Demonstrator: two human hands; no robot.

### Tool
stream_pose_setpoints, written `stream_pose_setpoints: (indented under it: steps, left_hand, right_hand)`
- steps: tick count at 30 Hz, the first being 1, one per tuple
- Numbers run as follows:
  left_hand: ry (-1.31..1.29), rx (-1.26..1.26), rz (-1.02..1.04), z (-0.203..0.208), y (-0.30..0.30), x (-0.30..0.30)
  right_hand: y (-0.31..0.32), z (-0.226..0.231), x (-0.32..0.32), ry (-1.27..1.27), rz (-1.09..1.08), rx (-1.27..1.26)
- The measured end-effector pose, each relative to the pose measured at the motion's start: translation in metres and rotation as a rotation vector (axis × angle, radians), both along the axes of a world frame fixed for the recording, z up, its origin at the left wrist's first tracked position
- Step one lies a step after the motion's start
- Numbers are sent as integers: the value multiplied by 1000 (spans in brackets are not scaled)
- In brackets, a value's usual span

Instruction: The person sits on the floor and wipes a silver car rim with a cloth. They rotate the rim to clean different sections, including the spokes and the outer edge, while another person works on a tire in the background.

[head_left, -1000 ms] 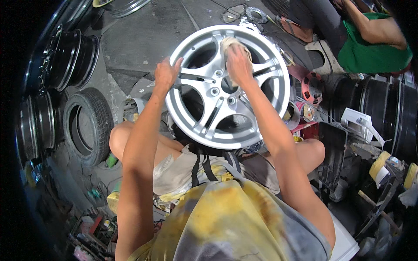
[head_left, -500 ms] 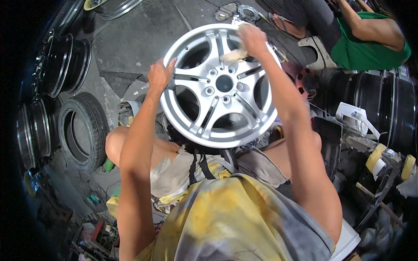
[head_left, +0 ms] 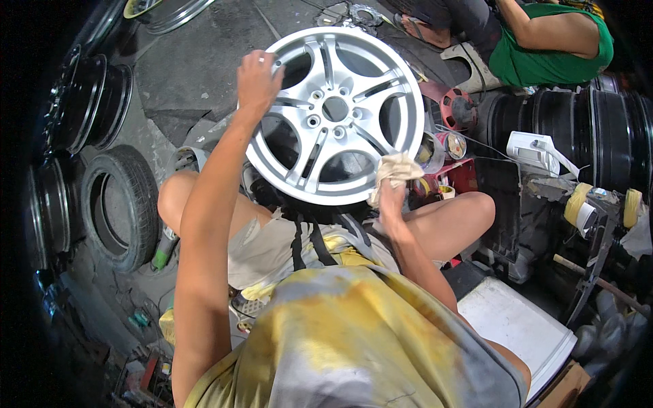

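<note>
A silver alloy car wheel rim [head_left: 364,139] with paired spokes and a hollow centre hub lies face up in front of my knees. My left hand [head_left: 259,80] is at its upper left edge, fingers bent over the lip and gripping it. At the lower right edge, my right hand [head_left: 390,204] holds a crumpled cream cloth [head_left: 397,170] against the rim's outer lip. Part of the right hand's fingers is covered by the cloth. What supports the rim from below is mostly hidden.
Left of me a black tyre [head_left: 121,209] stands beside dark steel rims [head_left: 88,102]. On the right are a red round part [head_left: 457,107], a white plastic container [head_left: 532,153] and black rims [head_left: 571,129]. A person in a green top [head_left: 554,51] sits at the far right.
My right hand and the cloth have moved from the rim's upper right down to its lower right edge. My left hand has shifted up along the left edge, and the rim appears turned slightly.
</note>
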State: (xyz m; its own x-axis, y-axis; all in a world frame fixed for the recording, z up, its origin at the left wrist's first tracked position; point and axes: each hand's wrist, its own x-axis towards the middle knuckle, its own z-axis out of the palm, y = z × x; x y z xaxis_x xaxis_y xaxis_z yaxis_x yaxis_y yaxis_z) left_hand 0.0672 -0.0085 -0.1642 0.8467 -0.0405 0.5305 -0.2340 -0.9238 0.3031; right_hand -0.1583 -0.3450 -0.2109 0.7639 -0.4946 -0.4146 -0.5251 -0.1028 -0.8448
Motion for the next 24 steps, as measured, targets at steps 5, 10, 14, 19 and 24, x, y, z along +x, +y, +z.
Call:
stream_pose_setpoints:
  steps: [5,10,14,19,24]
  left_hand:
    - [747,12,-95,-22,-8,-4]
    - [818,88,-144,-32,-4,-9]
    - [1015,12,-1,-26,-9,-44]
    - [1339,-200,-147,-18,-28,-89]
    - [1503,-3,-320,9,-31,-98]
  right_hand:
    - [26,25,-18,176,-43,423]
    - [4,18,3,334,-26,332]
    - [-37,31,49,255,96,220]
    - [-115,-5,142,27,354,-547]
    - [-68,28,176,-328,409,-1007]
